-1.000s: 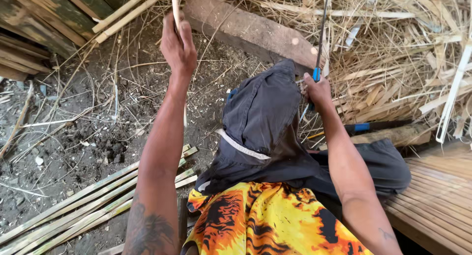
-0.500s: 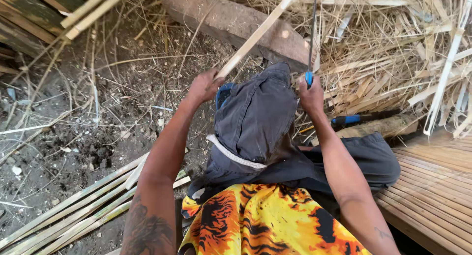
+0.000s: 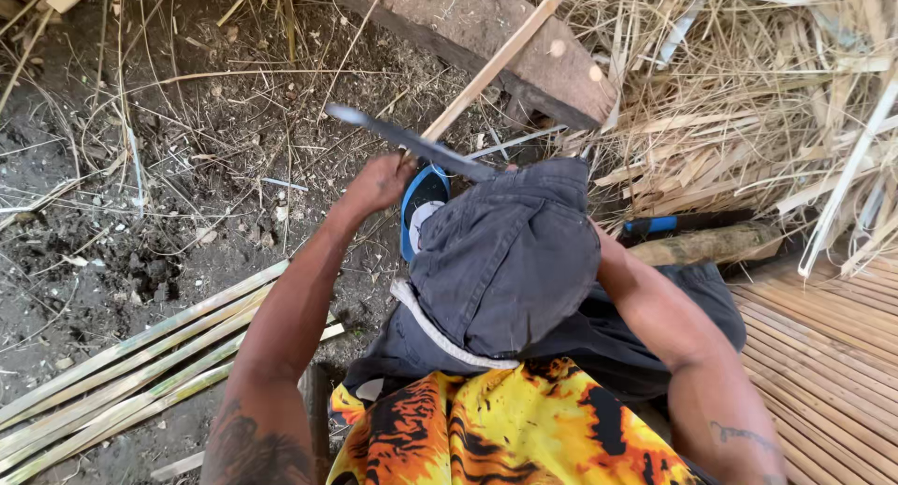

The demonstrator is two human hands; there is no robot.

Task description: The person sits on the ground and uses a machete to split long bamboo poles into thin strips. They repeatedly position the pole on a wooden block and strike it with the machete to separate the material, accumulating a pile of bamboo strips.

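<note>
Left hand (image 3: 379, 184) grips a bamboo strip (image 3: 496, 59) under a knife blade (image 3: 412, 144); right hand hidden

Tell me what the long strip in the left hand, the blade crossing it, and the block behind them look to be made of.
Strip: probably split bamboo, pale tan, dry and matte, matching the slats on the ground.
Blade: likely metal, dark grey and dull, with a thin flat edge.
Block: seemingly rough wood, brown, worn and dusty.
The left hand grips the strip; the right hand is hidden behind the knee.
</note>
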